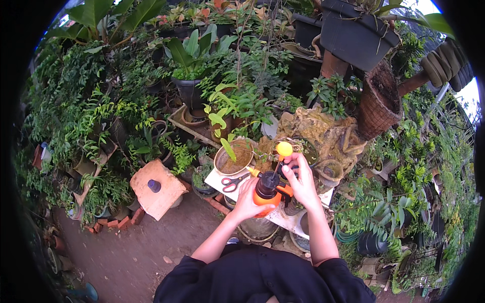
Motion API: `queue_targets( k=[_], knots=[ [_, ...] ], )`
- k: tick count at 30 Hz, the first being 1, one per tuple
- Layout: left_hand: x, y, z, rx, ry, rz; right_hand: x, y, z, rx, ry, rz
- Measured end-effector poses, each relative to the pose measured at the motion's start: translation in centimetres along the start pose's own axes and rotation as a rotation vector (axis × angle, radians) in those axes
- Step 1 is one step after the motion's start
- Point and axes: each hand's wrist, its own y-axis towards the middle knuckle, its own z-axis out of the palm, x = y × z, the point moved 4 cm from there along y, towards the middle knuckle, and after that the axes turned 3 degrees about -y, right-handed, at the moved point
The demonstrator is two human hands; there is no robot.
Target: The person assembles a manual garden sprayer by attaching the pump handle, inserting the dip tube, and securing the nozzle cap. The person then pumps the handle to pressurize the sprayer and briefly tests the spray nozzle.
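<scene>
An orange pump sprayer (262,196) with a black collar and a yellow nozzle stands in front of me, over a white board. My left hand (247,203) is wrapped round its body from the left side. Above the black top rises a thin dark rod with a round yellow knob (284,148). Just below that knob, my right hand (302,184) pinches the pump plunger between thumb and fingers. To the left of the sprayer lies a pair of scissors (233,183) with dark and red handles.
The white board (216,181) also carries a round planter (235,156). A rough brown rock piece (323,132) stands behind my right hand. On the left, a square clay slab (151,202) holds a small dark purple cap (154,186). A black hanging planter (356,38) is overhead at right.
</scene>
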Motion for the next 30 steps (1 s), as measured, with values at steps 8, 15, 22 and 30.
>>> queue_targets(
  k=[8,15,22,30],
  knots=[
    [0.6,0.3,1.8,-0.082,0.191,-0.070,-2.4,-3.1,2.9,0.128,-0.447,0.059],
    [-0.3,1.0,0.8,-0.016,0.053,-0.034,-4.1,-3.4,3.8,0.065,-0.471,0.078],
    [0.5,1.9,0.6,0.040,-0.022,0.024,-5.7,-3.5,3.8,-0.029,-0.302,-0.123],
    [0.5,1.2,0.6,0.054,-0.013,-0.040,-5.8,-3.6,3.7,0.002,-0.275,0.005]
  ],
)
